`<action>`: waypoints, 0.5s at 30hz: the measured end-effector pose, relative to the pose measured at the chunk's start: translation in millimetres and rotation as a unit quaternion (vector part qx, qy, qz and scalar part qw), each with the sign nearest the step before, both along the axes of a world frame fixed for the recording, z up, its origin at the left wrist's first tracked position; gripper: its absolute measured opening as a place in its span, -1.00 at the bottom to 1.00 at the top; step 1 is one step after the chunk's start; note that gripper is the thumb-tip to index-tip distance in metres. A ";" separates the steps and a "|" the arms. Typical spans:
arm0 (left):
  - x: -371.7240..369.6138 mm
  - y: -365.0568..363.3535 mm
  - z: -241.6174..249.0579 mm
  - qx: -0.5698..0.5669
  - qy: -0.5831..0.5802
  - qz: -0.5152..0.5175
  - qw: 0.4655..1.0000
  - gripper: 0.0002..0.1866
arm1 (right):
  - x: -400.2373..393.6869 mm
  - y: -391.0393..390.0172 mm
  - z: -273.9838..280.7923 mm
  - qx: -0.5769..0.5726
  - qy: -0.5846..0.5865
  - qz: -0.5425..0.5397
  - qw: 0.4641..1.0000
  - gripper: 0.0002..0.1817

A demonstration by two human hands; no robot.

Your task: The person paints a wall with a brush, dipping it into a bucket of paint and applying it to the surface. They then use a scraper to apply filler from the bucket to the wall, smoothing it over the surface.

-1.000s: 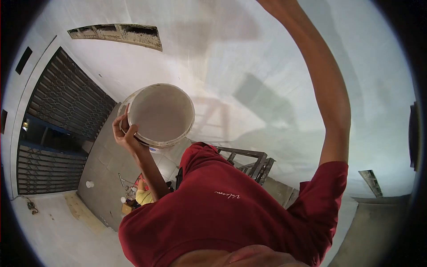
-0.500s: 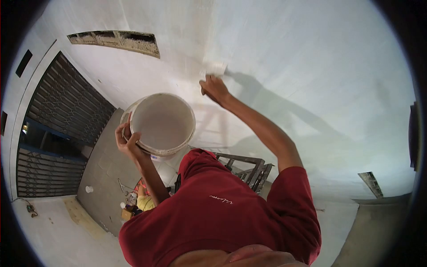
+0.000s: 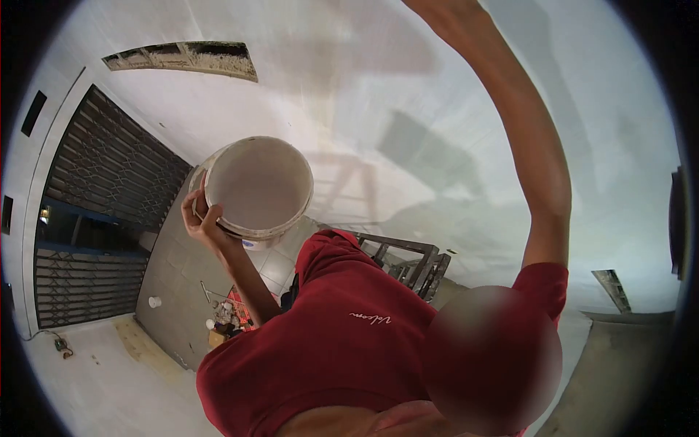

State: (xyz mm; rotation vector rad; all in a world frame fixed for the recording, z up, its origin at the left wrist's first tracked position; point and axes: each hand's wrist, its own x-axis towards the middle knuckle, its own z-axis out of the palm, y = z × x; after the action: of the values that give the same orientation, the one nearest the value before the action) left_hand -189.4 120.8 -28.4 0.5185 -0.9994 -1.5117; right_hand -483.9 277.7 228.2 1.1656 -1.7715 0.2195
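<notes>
Bucket (image 3: 260, 182) is hanging at the person's left, the nearer left hand (image 3: 204, 220) gripping its side at the rim; its long axis is running down from an upturned mouth, its pale inside showing no clear contents. Right arm (image 3: 540, 171) is arching high before the wall (image 3: 619, 182), its hand lying out of view, grip impossible to tell

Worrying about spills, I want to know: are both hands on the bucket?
No, only the left hand grips the bucket; the right arm stretches away from it.
</notes>
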 end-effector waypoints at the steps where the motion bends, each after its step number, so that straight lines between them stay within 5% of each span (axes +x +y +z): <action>1: -1.7 -2.4 0.0 -0.003 -0.003 0.000 1.000 -0.51 | 2.7 -6.2 -0.4 -0.011 0.043 -0.008 0.999 -0.78; 4: -4.6 -0.9 3.6 -0.007 -0.012 -0.010 1.000 -0.51 | -26.5 -40.7 -59.2 -0.071 0.209 -0.043 0.974 -0.84; 6: -4.7 4.1 4.2 0.002 -0.007 -0.020 1.000 -0.51 | -17.3 -47.1 -130.4 0.106 0.020 -0.062 0.992 -0.74; 10: -2.0 3.6 0.0 0.015 0.009 -0.022 1.000 -0.52 | -16.7 -64.1 -311.9 0.170 0.008 -0.001 0.985 -0.63; 12: 2.1 3.5 -0.3 0.018 0.017 -0.022 0.999 -0.52 | -6.1 -53.4 -348.3 0.236 -0.244 0.107 0.935 -0.68; 15: 11.2 2.2 -1.7 0.040 0.005 -0.016 0.999 -0.50 | -2.6 -38.0 -333.9 0.191 -0.324 0.098 0.921 -0.90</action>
State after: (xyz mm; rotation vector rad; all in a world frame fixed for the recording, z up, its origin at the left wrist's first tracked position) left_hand -178.2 123.0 -30.1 0.5543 -0.9467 -1.5856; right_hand -486.4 239.8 -105.8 1.6917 -2.3426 0.4290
